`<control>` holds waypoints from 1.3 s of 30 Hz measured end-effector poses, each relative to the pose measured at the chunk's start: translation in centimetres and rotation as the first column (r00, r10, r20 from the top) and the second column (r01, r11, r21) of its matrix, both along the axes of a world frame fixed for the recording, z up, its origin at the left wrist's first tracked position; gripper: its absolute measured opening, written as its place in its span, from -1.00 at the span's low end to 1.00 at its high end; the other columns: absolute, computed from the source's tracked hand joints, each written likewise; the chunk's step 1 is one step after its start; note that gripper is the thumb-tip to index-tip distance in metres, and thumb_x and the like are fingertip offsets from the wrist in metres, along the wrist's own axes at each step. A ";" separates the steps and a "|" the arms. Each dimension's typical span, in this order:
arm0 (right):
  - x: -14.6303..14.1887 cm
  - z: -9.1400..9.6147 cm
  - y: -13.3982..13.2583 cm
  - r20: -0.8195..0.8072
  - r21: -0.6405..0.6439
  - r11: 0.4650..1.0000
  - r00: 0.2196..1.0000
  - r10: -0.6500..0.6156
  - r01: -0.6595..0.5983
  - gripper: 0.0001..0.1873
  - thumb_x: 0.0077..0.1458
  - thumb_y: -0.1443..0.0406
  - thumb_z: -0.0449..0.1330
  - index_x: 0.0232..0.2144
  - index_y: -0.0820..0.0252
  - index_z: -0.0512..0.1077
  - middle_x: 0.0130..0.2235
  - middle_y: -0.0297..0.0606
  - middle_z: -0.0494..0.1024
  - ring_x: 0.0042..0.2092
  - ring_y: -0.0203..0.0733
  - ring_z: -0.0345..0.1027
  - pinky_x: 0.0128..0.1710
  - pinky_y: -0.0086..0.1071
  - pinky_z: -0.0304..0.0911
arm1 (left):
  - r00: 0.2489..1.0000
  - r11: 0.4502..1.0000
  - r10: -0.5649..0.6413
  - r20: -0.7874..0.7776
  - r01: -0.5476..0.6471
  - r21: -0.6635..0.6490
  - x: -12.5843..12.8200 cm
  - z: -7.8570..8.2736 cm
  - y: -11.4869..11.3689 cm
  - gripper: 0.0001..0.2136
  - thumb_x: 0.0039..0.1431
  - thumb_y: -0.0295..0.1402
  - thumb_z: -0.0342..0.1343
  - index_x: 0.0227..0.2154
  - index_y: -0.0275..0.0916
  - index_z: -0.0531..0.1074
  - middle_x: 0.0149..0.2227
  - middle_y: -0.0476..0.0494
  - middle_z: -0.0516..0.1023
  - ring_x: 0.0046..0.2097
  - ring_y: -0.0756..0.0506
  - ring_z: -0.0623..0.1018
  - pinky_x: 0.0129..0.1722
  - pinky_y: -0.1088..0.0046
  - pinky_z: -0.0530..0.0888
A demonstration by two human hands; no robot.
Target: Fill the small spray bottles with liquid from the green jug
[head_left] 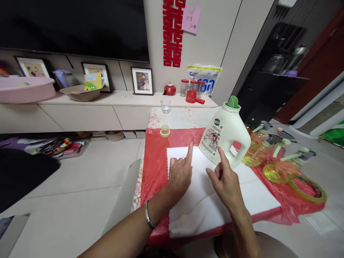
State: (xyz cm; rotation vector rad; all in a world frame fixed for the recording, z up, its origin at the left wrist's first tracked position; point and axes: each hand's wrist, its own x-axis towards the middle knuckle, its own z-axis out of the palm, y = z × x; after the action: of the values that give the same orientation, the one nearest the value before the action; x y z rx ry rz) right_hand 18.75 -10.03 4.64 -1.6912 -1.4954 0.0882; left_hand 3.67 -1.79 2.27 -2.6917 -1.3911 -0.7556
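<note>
A pale green laundry detergent jug (227,134) stands upright on a white cloth (204,211), its neck uncapped with a green spout showing. My left hand (181,173) is over the cloth, index finger stretched toward the jug and the other fingers curled, holding nothing. Over the cloth's right half, my right hand (224,179) has its index finger and thumb spread apart, also with nothing in it. Its index fingertip is near the jug's label; whether it touches I cannot tell. A translucent cap (165,131) lies behind the cloth on the red plastic sheet (156,157).
Several pump bottles (282,168) with yellow liquid stand at the right, beside a roll of tape (309,188). A small glass (166,106) is at the table's far end. Behind it, a cabinet top holds a red dipper (192,96) and a pink basin (27,89).
</note>
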 end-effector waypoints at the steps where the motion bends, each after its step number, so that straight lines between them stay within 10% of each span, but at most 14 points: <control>1: -0.2 -0.2 0.1 0.028 0.000 1.000 1.000 -0.001 0.001 -0.19 0.28 0.18 0.05 0.47 0.18 -0.12 -0.49 -0.48 0.26 -0.49 -0.42 0.19 -0.41 -0.58 0.15 | 1.000 0.999 0.010 0.003 -0.010 0.031 -0.1 -0.2 0.0 -0.20 0.24 -0.58 0.03 0.42 -0.38 -0.31 -0.46 0.03 0.51 -0.36 -0.12 0.53 -0.24 0.28 0.28; 14: -2.2 -2.8 1.9 0.517 0.100 0.973 0.825 -0.229 0.207 -0.15 0.17 0.49 -0.13 0.47 0.26 -0.27 -0.41 -0.32 0.39 -0.56 -0.35 0.16 -0.53 -0.52 -0.12 | 0.997 0.977 0.000 0.071 -0.016 0.212 -0.4 -1.6 0.0 -0.32 0.28 -0.59 -0.06 0.41 -0.39 -0.16 -0.46 0.02 0.44 -0.39 -0.10 0.43 -0.29 0.26 0.22; 39: -2.9 -2.4 1.8 0.497 -0.115 0.949 0.844 -0.201 0.294 -0.06 0.10 0.55 -0.04 0.48 0.27 -0.25 -0.55 -0.42 0.17 -0.55 -0.31 0.12 -0.50 -0.54 -0.11 | 1.000 0.972 0.021 0.013 -0.024 0.232 -0.5 -1.7 0.0 -0.27 0.23 -0.64 -0.11 0.42 -0.41 -0.25 -0.48 0.04 0.42 -0.41 -0.09 0.43 -0.32 0.26 0.21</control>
State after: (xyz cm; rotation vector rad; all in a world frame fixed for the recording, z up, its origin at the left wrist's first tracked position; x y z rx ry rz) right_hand 15.85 -8.20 2.27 -2.1600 -1.6387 -0.3713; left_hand 3.14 -1.81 0.57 -2.4934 -1.2457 -0.8718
